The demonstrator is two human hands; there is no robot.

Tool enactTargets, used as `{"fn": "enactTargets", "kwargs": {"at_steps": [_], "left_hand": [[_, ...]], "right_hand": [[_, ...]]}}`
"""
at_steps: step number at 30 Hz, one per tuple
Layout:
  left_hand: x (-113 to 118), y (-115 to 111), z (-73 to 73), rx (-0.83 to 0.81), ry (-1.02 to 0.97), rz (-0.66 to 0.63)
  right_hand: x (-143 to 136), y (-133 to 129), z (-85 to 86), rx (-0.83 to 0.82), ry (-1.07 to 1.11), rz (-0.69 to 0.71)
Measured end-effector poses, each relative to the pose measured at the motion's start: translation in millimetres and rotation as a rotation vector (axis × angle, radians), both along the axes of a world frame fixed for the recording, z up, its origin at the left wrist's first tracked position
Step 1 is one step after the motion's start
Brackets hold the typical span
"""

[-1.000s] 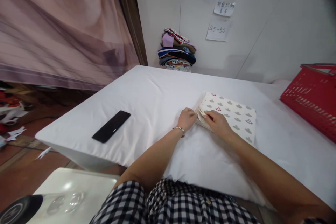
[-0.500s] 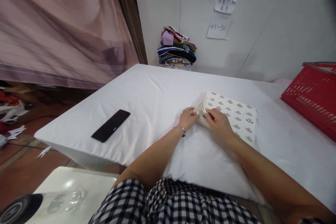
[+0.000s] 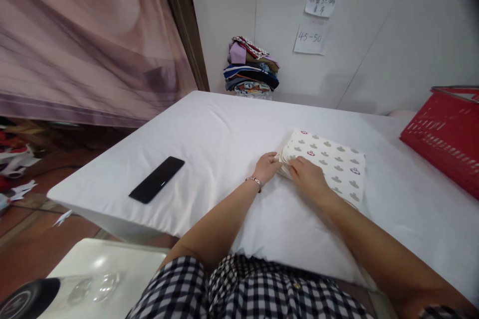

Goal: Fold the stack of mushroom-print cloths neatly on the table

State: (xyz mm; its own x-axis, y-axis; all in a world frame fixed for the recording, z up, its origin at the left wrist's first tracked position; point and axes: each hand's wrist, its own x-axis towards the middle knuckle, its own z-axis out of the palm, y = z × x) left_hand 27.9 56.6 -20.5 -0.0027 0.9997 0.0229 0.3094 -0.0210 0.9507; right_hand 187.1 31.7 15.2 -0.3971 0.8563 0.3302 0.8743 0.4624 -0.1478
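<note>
A folded white cloth (image 3: 339, 162) with grey and red motifs lies on the white-covered table (image 3: 239, 124), right of the middle. At its left edge my left hand (image 3: 267, 167) has its fingers pressed on the layered corner, with a bracelet on the wrist. My right hand (image 3: 307, 175) is closed at the near left part of the cloth, its fingertips on the edge layers close beside my left fingers. The cloth's near edge is partly hidden behind my right hand and forearm.
A black phone (image 3: 157, 179) lies on the table's left part. At the right edge stands a red basket (image 3: 445, 134). Folded fabrics (image 3: 252, 67) are stacked beyond the far edge. Below left, a clear bottle with a dark cap (image 3: 32, 299) rests on a white surface (image 3: 138, 264).
The cloth's lifted left corner now lies flatter, its inner layers covered. My right hand has shifted slightly left. My left hand has hardly moved.
</note>
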Motion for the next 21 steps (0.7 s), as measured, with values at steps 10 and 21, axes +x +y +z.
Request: {"fn": "enactTargets", "kwargs": {"at_steps": [10,21], "left_hand": [[-0.2,-0.2,-0.1,-0.018,-0.043,-0.01],[-1.6,1.9,-4.0,-0.006,-0.079,-0.024]], "right_hand": [[-5.5,-2.6,-5.3,-0.035,-0.113,0.013],[-4.6,-1.5,-4.5,-0.054,-0.088,-0.01]]}}
